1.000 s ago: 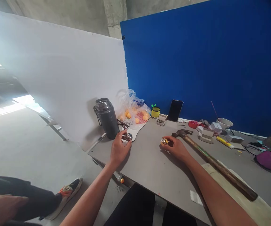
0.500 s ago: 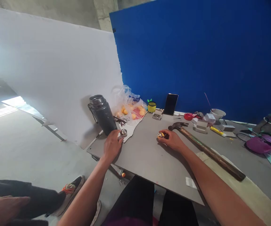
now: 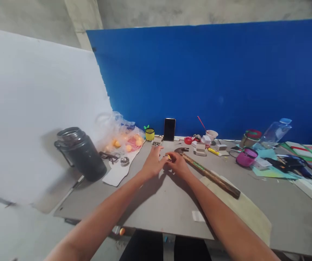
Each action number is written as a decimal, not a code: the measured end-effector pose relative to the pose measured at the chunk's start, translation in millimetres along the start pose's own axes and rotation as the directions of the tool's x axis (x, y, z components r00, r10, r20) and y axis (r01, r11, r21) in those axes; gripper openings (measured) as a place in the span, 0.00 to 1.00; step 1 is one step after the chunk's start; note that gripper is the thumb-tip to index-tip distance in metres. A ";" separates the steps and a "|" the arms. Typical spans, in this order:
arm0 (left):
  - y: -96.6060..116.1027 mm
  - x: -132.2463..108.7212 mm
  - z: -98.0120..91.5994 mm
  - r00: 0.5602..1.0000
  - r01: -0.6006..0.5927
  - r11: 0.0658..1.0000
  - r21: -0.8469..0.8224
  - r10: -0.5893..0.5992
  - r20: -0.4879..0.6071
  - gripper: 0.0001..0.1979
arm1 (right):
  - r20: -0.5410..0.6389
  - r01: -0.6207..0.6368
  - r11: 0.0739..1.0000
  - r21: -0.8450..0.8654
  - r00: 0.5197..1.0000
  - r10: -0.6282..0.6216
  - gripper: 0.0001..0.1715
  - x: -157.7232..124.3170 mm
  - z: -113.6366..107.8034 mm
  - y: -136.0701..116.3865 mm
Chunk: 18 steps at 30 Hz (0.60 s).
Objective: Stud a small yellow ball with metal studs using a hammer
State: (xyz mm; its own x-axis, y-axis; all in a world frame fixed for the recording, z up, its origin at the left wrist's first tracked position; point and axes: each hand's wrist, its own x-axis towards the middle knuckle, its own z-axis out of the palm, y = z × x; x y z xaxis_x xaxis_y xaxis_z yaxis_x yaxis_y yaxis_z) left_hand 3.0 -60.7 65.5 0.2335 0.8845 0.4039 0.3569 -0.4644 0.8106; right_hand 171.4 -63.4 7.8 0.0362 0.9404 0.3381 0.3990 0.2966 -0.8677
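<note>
My right hand (image 3: 178, 164) is closed around a small yellow-and-silver round object (image 3: 168, 157) above the table; its exact kind is too small to make out. Close beside it, my left hand (image 3: 153, 161) has its thumb and forefinger apart, the thumb tip near the object. A shiny silver rounded thing (image 3: 125, 161) rests on a white paper sheet (image 3: 117, 174) left of my hands. Past my right hand lies a claw hammer (image 3: 210, 173) with a worn wooden handle.
A dark lidless flask (image 3: 84, 154) and eyeglasses (image 3: 109, 157) stand at left, before a plastic bag of orange balls (image 3: 129, 142). Behind my hands are a yellow cup (image 3: 150, 135), a small box (image 3: 156, 140) and a phone (image 3: 169, 129). Right: a purple pouch (image 3: 246, 157) and clear bottle (image 3: 277, 134).
My left hand has let go of the silver rounded thing and moved right, up to my right hand. The head view has turned right; the other person's leg and hand have left the view.
</note>
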 end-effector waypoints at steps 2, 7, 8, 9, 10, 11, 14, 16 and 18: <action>-10.9 14.4 11.5 0.985 0.170 0.975 -0.144 -0.162 0.064 0.24 | -0.028 -0.010 1.000 0.019 1.000 0.011 0.21 1.7 -2.2 0.1; -40.8 13.3 23.4 0.934 0.345 0.804 -0.485 -0.243 0.263 0.21 | 0.003 -0.029 0.998 0.047 1.000 0.029 0.24 -1.3 -4.8 -1.4; -44.3 10.4 24.0 0.931 0.356 0.774 -0.523 -0.245 0.270 0.21 | 0.020 -0.026 0.999 0.046 1.000 0.025 0.24 -2.2 -4.7 -1.3; -46.7 7.9 24.2 0.927 0.368 0.749 -0.552 -0.250 0.278 0.21 | 0.031 -0.020 0.999 0.043 0.999 0.018 0.24 -2.9 -4.4 -0.7; -48.3 5.9 24.1 0.924 0.378 0.723 -0.578 -0.254 0.286 0.21 | 0.032 -0.011 0.999 0.037 0.999 0.010 0.24 -3.4 -3.9 0.1; -49.3 4.7 23.9 0.920 0.387 0.700 -0.601 -0.249 0.302 0.22 | 0.028 -0.003 0.999 0.032 1.000 0.002 0.24 -3.8 -3.3 1.1; -50.1 4.3 22.8 0.917 0.391 0.684 -0.616 -0.234 0.323 0.22 | 0.011 -0.013 0.999 0.032 1.000 0.013 0.26 -4.2 -1.6 4.0; -50.0 4.8 22.3 0.924 0.376 0.724 -0.578 -0.250 0.288 0.21 | 0.019 -0.084 0.994 0.077 0.996 0.082 0.27 -4.1 -1.2 4.4; -49.5 4.7 22.0 0.943 0.331 0.778 -0.534 -0.253 0.216 0.20 | 0.029 -0.184 0.967 0.179 0.983 0.182 0.26 -3.6 -1.7 3.3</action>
State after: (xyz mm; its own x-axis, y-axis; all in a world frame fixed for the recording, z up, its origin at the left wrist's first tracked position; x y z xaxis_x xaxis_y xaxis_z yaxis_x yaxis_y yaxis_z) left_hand 6.4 -34.6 17.9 0.3250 0.9419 0.0845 -0.1279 -0.0447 0.9908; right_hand 174.1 -66.2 4.4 0.0811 0.9831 0.1639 0.2153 0.1433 -0.9660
